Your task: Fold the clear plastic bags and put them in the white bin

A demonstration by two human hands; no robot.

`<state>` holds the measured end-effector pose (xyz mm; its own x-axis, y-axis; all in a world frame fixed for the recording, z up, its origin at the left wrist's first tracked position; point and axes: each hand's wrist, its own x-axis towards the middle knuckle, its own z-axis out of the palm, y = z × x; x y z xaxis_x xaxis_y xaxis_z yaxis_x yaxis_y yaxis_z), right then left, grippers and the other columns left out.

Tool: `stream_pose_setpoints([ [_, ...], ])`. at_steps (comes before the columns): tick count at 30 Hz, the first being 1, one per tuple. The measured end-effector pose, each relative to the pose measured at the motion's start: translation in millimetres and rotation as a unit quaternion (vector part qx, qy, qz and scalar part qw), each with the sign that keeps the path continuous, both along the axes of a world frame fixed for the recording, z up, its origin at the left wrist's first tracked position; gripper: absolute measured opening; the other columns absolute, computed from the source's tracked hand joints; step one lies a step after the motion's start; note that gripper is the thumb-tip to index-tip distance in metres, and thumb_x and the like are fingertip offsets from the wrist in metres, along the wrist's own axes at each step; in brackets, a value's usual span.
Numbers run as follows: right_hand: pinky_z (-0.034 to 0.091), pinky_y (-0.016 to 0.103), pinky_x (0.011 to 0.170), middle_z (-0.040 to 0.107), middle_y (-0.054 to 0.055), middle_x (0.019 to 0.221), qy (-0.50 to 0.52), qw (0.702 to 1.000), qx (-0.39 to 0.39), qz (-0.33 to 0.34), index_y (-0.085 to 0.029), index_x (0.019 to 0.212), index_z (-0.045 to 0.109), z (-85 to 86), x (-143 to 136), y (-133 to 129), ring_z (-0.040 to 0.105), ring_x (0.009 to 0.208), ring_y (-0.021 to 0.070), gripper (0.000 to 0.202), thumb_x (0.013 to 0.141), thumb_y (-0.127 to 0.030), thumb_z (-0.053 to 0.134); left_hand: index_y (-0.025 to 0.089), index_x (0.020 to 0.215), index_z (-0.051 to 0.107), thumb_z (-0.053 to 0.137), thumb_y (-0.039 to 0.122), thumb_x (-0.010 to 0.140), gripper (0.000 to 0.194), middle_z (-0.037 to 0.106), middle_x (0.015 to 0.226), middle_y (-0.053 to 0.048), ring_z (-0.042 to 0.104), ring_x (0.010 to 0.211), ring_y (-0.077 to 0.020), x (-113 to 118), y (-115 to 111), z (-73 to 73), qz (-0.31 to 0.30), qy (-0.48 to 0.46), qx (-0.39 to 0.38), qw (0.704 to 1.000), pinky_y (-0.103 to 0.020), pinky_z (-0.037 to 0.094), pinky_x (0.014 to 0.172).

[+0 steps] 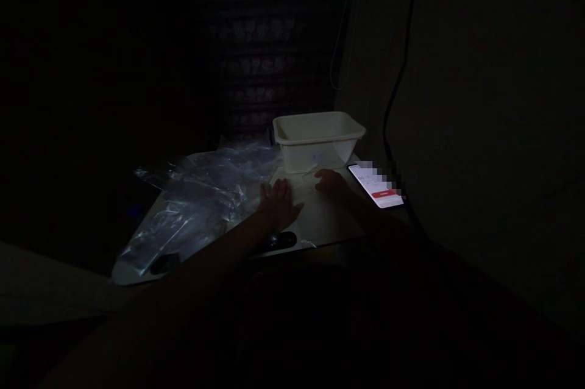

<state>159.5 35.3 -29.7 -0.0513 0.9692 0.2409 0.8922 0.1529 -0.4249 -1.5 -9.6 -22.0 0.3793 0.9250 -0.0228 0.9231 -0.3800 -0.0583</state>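
Apparently the left hand [276, 205] lies open, fingers spread, on a pale, thin, flat sheet [320, 215] towards the right of the light-coloured tabletop [121, 275], presumably to steady it. The right hand [333, 185] is half curled near the sheet's far edge; I can't tell whether it pinches anything. Just beyond stands a cream, rectangular plastic tub [301, 157], likely set far to leave room for both hands. Crinkled, clear plastic bags [205, 194] spread left, while a lit, dark-edged phone [371, 185] lies right, perhaps for easy viewing.
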Motion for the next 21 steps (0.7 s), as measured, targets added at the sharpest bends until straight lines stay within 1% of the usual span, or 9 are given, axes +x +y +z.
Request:
stream_pose_setpoints([
  [4,0.042,0.026,0.075,0.059,0.006,0.096,-0.009,1.000,0.003,-0.003,-0.014,0.093,0.057,-0.4,0.6,2.2,0.053,0.086,0.0172,0.033,0.063,-0.017,0.042,0.008,0.127,0.021,0.018,0.052,0.077,0.066,0.014,0.135,-0.014,0.006,0.123,-0.0290,-5.4,1.0,5.6,0.015,0.010,-0.035,0.999,-0.058,0.003,0.091],
  [8,0.041,0.026,0.073,0.060,0.006,0.094,-0.030,1.000,0.001,0.002,-0.016,0.090,0.058,-0.6,-1.9,1.6,0.053,0.084,0.0169,0.029,0.066,-0.019,0.042,0.008,0.128,0.018,0.018,0.054,0.076,0.069,0.012,0.135,-0.013,0.005,0.123,-0.0276,-5.3,-1.1,6.7,0.002,0.011,-0.065,0.998,-0.057,0.004,0.091],
  [11,0.040,0.027,0.074,0.059,0.006,0.095,-0.058,0.998,0.009,0.002,-0.015,0.094,0.056,2.6,-3.7,-2.8,0.052,0.086,0.0171,0.030,0.069,-0.019,0.040,0.008,0.128,0.017,0.017,0.052,0.078,0.067,0.012,0.135,-0.013,0.005,0.124,-0.0259,-2.7,-4.0,5.2,-0.023,0.008,-0.056,0.998,-0.056,0.001,0.092],
  [13,0.038,0.029,0.077,0.058,0.009,0.097,-0.099,0.995,0.026,0.009,-0.014,0.098,0.054,6.6,-4.1,-7.4,0.050,0.090,0.0187,0.031,0.072,-0.019,0.038,0.008,0.128,0.018,0.016,0.050,0.079,0.065,0.014,0.135,-0.013,0.006,0.124,-0.0251,-1.2,-5.6,4.4,-0.037,0.003,-0.041,0.998,-0.055,0.000,0.093],
  [15,0.035,0.032,0.078,0.056,0.012,0.100,-0.154,0.987,0.044,0.028,-0.012,0.101,0.052,10.3,-4.2,-12.9,0.047,0.094,0.0214,0.032,0.074,-0.019,0.036,0.007,0.128,0.020,0.015,0.049,0.080,0.064,0.016,0.134,-0.014,0.008,0.124,-0.0251,-0.2,-6.4,4.0,-0.043,0.001,-0.034,0.998,-0.054,0.000,0.093],
  [17,0.034,0.036,0.078,0.053,0.014,0.105,-0.203,0.975,0.059,0.065,-0.012,0.104,0.050,11.0,-4.6,-18.7,0.045,0.097,0.0235,0.033,0.077,-0.022,0.034,0.006,0.127,0.021,0.014,0.049,0.080,0.064,0.017,0.134,-0.014,0.008,0.123,-0.0255,0.2,-6.6,3.7,-0.048,0.004,-0.033,0.998,-0.054,0.001,0.093],
  [19,0.031,0.039,0.081,0.049,0.013,0.112,-0.232,0.963,0.080,0.112,-0.014,0.108,0.047,7.2,-5.6,-24.4,0.039,0.105,0.0239,0.035,0.080,-0.026,0.030,0.006,0.127,0.022,0.014,0.050,0.079,0.065,0.017,0.134,-0.015,0.008,0.123,-0.0260,0.4,-6.0,2.8,-0.050,0.009,-0.031,0.998,-0.054,0.001,0.094],
  [21,0.026,0.042,0.085,0.042,0.010,0.122,-0.250,0.951,0.108,0.145,-0.018,0.112,0.044,-0.4,-7.1,-30.0,0.030,0.113,0.0237,0.037,0.082,-0.031,0.026,0.006,0.127,0.021,0.012,0.051,0.078,0.067,0.016,0.134,-0.014,0.007,0.123,-0.0261,0.5,-5.1,1.2,-0.048,0.017,-0.029,0.998,-0.053,0.002,0.094],
])
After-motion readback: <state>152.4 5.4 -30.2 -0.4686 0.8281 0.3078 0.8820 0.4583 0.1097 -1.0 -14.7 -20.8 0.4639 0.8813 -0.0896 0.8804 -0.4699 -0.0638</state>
